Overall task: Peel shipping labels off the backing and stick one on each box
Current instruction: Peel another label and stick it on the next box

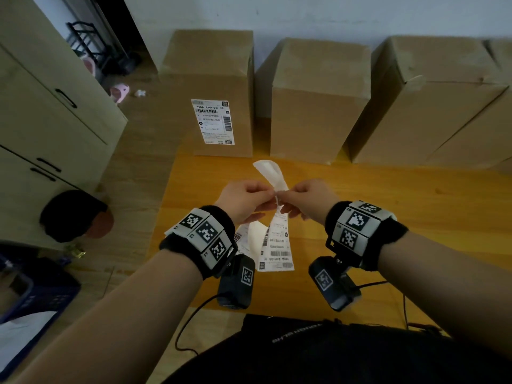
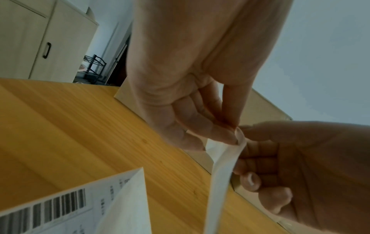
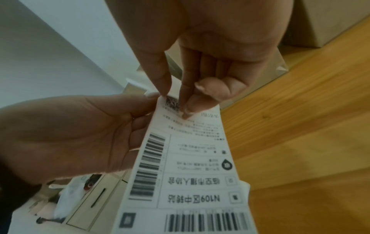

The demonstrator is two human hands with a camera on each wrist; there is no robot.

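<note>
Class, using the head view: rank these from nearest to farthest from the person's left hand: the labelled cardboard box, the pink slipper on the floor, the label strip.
1. label strip: pinched in the left hand, over the table.
2. labelled cardboard box: straight ahead on the table.
3. pink slipper: far left, on the floor.

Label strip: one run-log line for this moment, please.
left hand: pinches label strip | right hand: pinches strip | boxes labelled: left box only

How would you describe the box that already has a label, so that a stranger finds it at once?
Look at the row of brown boxes along the back wall on the wooden table. The labelled box stands at the left end. Only it carries a white shipping label on its front; the others are bare.
</note>
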